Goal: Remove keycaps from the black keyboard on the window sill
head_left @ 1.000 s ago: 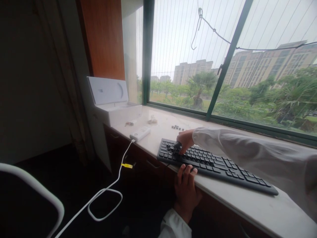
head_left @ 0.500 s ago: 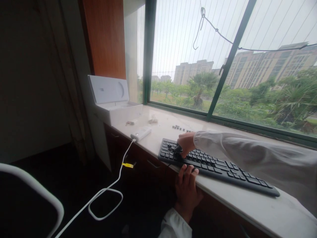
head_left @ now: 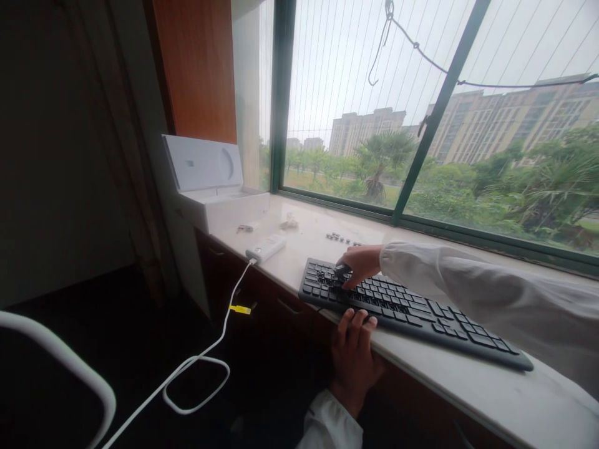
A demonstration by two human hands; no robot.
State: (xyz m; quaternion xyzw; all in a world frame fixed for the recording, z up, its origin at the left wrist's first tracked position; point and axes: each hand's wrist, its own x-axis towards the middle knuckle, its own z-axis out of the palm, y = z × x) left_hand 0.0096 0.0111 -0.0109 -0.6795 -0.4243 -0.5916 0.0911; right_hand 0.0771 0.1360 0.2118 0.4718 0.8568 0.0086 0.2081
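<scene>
A black keyboard lies slantwise on the white marble sill, with some keycaps off and bare sockets showing. My right hand is above its left part, fingers closed round a small dark tool whose tip points at the keys. At the keyboard's front edge, my left hand has its fingertips on the near side, fingers close together and bent over the sill's edge. What lies under its fingers and thumb is hidden. Several loose dark keycaps sit in a row behind the keyboard.
An open white box stands at the sill's far left. Near it are a white power bank, a small item and a clear crumpled bag. A white cable with a yellow tag hangs down in front. Windows line the back.
My right hand has lifted slightly and shifted a little to the right with the dark tool. My left hand stays at the keyboard's front edge. The view has tilted slightly.
</scene>
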